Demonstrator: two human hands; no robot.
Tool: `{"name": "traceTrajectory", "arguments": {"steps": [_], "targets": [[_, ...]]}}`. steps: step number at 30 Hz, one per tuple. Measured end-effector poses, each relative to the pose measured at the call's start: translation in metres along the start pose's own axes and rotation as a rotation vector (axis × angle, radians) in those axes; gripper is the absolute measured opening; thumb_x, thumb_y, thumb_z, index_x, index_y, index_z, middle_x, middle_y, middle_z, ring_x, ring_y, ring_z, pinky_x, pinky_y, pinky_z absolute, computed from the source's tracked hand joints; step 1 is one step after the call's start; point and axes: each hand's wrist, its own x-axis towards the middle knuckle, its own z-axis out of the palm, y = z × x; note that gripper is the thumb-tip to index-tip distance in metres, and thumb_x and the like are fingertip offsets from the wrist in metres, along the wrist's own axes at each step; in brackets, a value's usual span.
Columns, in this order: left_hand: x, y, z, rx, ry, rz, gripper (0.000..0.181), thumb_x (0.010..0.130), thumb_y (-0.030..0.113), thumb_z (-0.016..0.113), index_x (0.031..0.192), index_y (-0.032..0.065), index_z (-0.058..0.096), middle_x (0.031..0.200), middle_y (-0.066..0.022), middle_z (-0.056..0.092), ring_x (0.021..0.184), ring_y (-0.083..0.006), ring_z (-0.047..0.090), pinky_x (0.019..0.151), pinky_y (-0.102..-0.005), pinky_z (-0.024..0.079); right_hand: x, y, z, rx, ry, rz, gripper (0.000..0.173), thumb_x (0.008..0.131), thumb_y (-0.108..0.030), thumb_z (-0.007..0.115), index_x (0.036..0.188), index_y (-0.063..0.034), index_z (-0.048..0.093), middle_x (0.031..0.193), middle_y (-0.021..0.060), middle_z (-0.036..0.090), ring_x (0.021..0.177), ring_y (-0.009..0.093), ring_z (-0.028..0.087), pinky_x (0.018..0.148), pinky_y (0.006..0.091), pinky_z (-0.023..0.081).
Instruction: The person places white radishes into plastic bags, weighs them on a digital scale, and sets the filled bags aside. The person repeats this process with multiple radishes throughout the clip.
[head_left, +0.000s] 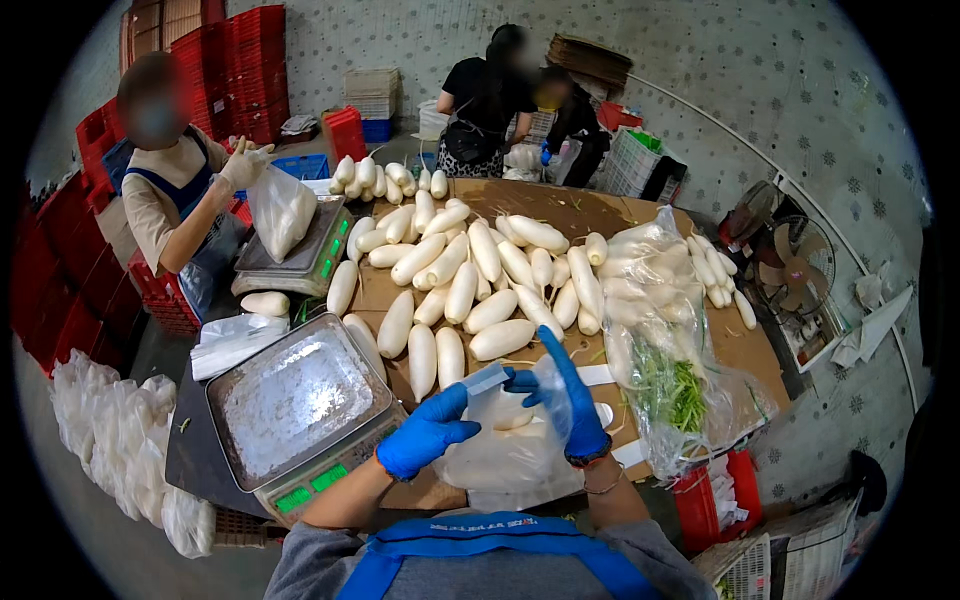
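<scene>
Both my hands wear blue gloves. At the near table edge my left hand (437, 429) grips the rim of a clear plastic bag (499, 457), with a strip of film standing up at its fingertips. My right hand (574, 405) is at the bag's other side, index finger stretched out and other fingers pointing left. Film lies against its palm; whether it grips the film is hard to see. White radishes show faintly through the bag. Just beyond my hands spreads a heap of loose white radishes (480, 270).
A weighing scale with a metal tray (300, 405) stands left, folded bags (236, 341) behind it. Bagged radishes (652, 300) lie right. Across the left side, a person holds a filled bag (281, 210) over another scale (292, 244). Two people bend beyond the table. A fan (793, 266) stands right.
</scene>
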Motion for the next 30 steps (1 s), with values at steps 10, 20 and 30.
{"name": "traceTrajectory", "arguments": {"steps": [10,20,30], "targets": [[0.024,-0.025,-0.013,0.656,0.033,0.498,0.054,0.078,0.002,0.053,0.131,0.0044,0.039,0.117,-0.0188,0.051,0.109,-0.0287,0.049,0.093,-0.0341,0.037,0.011,-0.007,0.026,-0.543,-0.279,-0.007,0.07,0.081,-0.01,0.058,0.141,-0.0123,0.023,0.096,0.0073,0.055,0.082,0.016,0.055,0.07,0.029,0.047],[0.027,-0.037,-0.007,0.343,-0.13,0.002,0.028,0.078,0.015,0.064,0.102,0.0018,0.061,0.092,-0.0151,0.063,0.083,-0.019,0.06,0.076,-0.0311,0.046,0.004,-0.026,0.006,-1.325,-0.454,0.116,0.08,0.071,-0.003,0.056,0.14,-0.0247,0.023,0.058,0.0105,0.056,0.051,0.026,0.056,0.05,0.0358,0.045],[-0.017,-0.135,-0.031,0.535,-0.34,0.425,0.018,0.078,0.01,0.058,0.093,0.0008,0.061,0.1,-0.015,0.058,0.096,-0.029,0.054,0.085,-0.036,0.042,0.004,0.139,-0.098,-1.103,0.367,0.077,0.031,0.074,-0.02,0.057,0.104,-0.019,0.064,0.063,0.0102,0.062,0.054,0.022,0.062,0.056,0.0331,0.051]]}}
